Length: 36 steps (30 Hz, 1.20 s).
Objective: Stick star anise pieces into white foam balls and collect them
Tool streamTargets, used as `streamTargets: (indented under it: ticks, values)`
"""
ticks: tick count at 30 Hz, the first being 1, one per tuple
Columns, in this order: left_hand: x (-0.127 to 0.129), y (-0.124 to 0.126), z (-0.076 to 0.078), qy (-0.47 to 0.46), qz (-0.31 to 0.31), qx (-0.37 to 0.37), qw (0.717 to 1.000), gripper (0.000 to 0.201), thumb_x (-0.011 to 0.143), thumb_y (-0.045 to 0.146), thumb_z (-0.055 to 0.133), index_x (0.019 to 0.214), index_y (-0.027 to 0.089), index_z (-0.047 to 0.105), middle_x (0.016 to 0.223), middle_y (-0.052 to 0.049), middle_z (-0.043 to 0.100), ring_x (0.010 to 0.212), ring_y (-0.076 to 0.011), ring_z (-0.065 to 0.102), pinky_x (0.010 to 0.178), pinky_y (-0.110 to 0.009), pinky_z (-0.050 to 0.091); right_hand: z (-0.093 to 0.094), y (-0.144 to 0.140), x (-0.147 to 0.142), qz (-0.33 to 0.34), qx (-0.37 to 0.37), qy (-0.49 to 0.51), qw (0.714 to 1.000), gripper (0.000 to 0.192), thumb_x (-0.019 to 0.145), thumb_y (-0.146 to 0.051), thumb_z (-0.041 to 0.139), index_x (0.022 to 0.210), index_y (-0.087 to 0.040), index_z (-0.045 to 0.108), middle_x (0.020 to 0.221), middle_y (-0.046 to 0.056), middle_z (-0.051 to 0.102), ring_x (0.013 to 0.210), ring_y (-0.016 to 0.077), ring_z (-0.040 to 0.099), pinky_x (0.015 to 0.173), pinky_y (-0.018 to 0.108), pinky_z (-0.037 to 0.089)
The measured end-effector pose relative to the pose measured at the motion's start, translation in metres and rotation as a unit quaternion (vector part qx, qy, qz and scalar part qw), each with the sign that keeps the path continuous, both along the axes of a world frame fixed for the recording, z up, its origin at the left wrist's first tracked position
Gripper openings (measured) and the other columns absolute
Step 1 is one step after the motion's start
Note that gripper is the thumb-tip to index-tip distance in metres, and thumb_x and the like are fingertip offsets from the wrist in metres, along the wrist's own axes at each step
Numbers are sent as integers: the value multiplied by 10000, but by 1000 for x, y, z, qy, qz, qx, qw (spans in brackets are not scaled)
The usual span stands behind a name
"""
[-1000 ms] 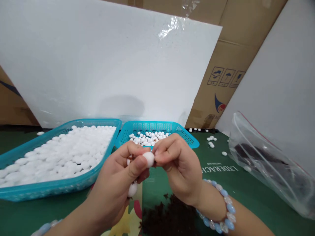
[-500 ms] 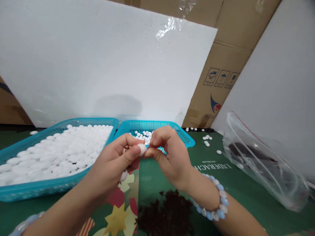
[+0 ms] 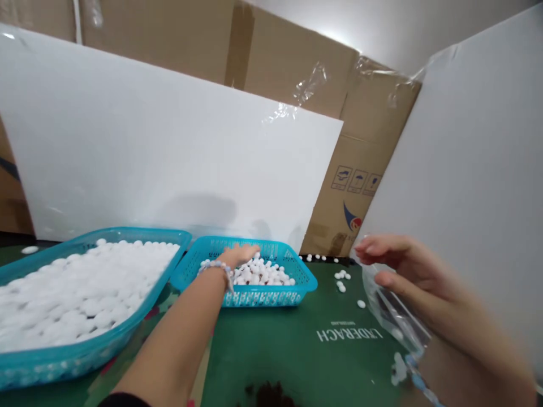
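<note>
My left hand (image 3: 241, 255) reaches over the smaller blue basket (image 3: 263, 299), fingers stretched toward the right above a heap of small white oval pieces (image 3: 259, 273). One white piece shows right by its fingertips; I cannot make out whether the hand touches it. Dark brown bits show among the heap. Off to the right, my right hand (image 3: 418, 282) is raised and slightly blurred, thumb and fingers apart with nothing between them. Behind it lies a clear plastic bag (image 3: 388, 308), mostly covered by the hand. At the bottom edge sits a dark brown shredded clump (image 3: 271, 394).
A larger blue basket (image 3: 91, 353) full of white oval pieces (image 3: 85, 294) stands at the left. Several loose white pieces (image 3: 341, 276) lie on the green surface (image 3: 263, 345) near the back right. A white board (image 3: 169, 158) and cardboard (image 3: 292, 62) close off the back.
Both hands were together, pinching a white oval piece. They have parted: the left went forward over the smaller basket, the right moved right and opened. The camera view has tilted up.
</note>
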<state>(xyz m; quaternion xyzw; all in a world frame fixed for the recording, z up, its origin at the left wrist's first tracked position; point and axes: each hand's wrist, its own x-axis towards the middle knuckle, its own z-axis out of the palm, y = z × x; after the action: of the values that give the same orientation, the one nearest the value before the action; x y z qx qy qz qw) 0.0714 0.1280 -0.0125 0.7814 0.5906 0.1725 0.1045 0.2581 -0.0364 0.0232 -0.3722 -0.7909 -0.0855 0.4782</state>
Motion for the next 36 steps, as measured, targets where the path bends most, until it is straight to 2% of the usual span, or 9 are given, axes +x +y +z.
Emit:
streamTargets:
  ticks: [6,11,17,22,26,28,30,33,36]
  values:
    - [-10,8,-20,76,23,28,996,273,708,254,386,949,128,419,954,-68,456,820,-155,461,684,-356,391,-2,9,6,2,44,83,996,84,716,-355,398,748,-285,432,746,-32,484,724,63,476,613,124,418]
    - [-12,10,-13,87,38,50,994,273,710,267,381,940,127,425,937,-66,466,822,-156,461,692,-360,384,0,2,1,30,15,115,993,64,749,-295,371,770,-280,429,765,-12,468,760,75,455,651,158,404]
    - [-16,12,-5,56,35,37,997,284,710,277,377,949,128,420,954,-65,455,828,-163,456,690,-361,385,0,1,-5,19,9,58,998,82,765,-270,337,746,-266,417,702,-10,449,665,99,432,536,197,385]
    - [-19,18,-5,29,14,-2,999,270,706,257,391,943,130,421,928,-63,464,773,-142,476,641,-327,412,1,3,-12,-14,4,25,1000,83,744,-179,356,699,-231,402,688,-19,436,650,89,417,543,190,369]
    - [-26,17,4,-4,15,18,1000,299,708,242,389,990,142,383,975,-71,436,797,-148,466,650,-332,411,5,3,-20,3,-52,-61,997,59,727,-172,368,708,-204,414,663,-13,470,588,89,445,464,187,386]
    - [-36,14,12,-21,35,26,999,309,715,250,375,1004,141,367,954,-70,448,768,-138,476,630,-320,417,6,4,-23,49,-104,-151,982,69,707,-142,404,741,-191,440,687,-9,521,594,91,482,468,188,406]
    - [-52,11,22,-32,77,29,996,314,727,273,345,1009,135,357,896,-62,472,701,-120,490,588,-297,425,6,9,-28,91,-155,-251,951,127,675,-101,451,773,-177,476,731,2,566,624,106,516,496,200,421]
    - [-90,3,35,-21,156,21,987,309,731,306,318,977,129,381,844,-53,482,668,-115,489,571,-287,419,-4,20,-48,109,-229,-372,893,198,619,-83,527,801,-163,526,751,19,590,644,139,536,484,218,410]
    - [-135,-13,38,13,185,-43,982,253,716,285,364,882,112,443,791,-41,492,634,-102,484,543,-268,417,-26,33,-82,171,-259,-476,823,244,592,-160,570,834,-156,536,736,27,574,614,136,520,409,199,354]
